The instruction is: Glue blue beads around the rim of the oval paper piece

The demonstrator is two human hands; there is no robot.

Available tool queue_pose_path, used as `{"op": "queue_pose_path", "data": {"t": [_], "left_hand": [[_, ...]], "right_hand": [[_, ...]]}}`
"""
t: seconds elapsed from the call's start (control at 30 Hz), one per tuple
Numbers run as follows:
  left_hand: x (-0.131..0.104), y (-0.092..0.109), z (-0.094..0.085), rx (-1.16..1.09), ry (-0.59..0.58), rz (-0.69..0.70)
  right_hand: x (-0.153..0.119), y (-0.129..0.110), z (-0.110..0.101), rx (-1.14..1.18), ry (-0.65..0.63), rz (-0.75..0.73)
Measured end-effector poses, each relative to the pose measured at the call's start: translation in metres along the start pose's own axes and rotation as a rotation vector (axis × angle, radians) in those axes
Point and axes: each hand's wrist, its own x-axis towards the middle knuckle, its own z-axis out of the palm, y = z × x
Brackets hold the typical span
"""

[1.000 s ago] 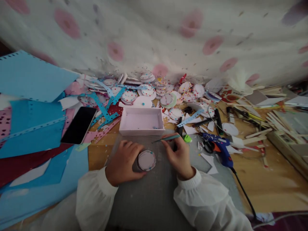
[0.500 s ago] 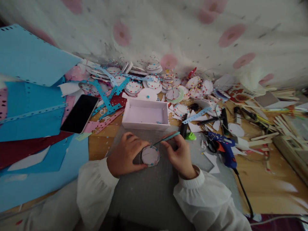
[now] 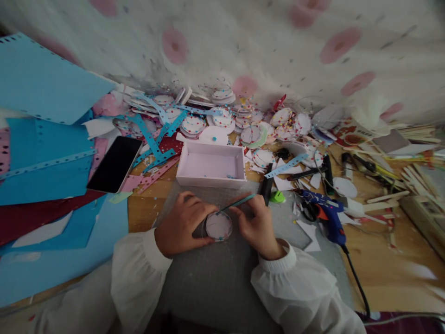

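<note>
The left hand curls around the near-left edge of a small round white paper disc edged with coloured dots, its fingers pressed down so the disc stays flat and steady on the grey cutting mat. The right hand pinches a thin teal-handled pointed tool between thumb and fingers, held like a pen; the tip slants down toward the top rim of the disc, apparently touching it, though blur makes the contact hard to confirm. The disc lies between the two hands, near the far edge of the mat, close to the body where both wrists can rest.

Just beyond the hands sits a shallow white rectangular cardboard tray, with a few small dots in it, placed within easy reach of the tool hand. Behind it a heap of finished dotted paper discs spreads along the foot of the white cloth with pink spots. To the left a black smartphone rests screen-up on punched blue and pink paper strips, beside large blue card sheets. To the right a blue glue gun lies on the mat's edge, its cord trailing toward the near side of the wooden table.
</note>
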Motion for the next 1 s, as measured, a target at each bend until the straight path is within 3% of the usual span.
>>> {"op": "queue_pose_path", "data": {"t": [0.4,0.67,1.0], "left_hand": [[-0.0001,0.0011,-0.0013,-0.027,-0.015,-0.016],[-0.0003,0.0005,-0.0003,-0.02,-0.033,-0.018],[0.0006,0.0008,-0.001,0.003,-0.013,0.005]], "right_hand": [[0.0015,-0.0048,-0.0052,-0.066,-0.071,-0.205],[0.0032,-0.0056,-0.0082,-0.001,-0.035,-0.134],[0.0024,-0.0047,-0.0076,-0.042,-0.065,-0.233]]}}
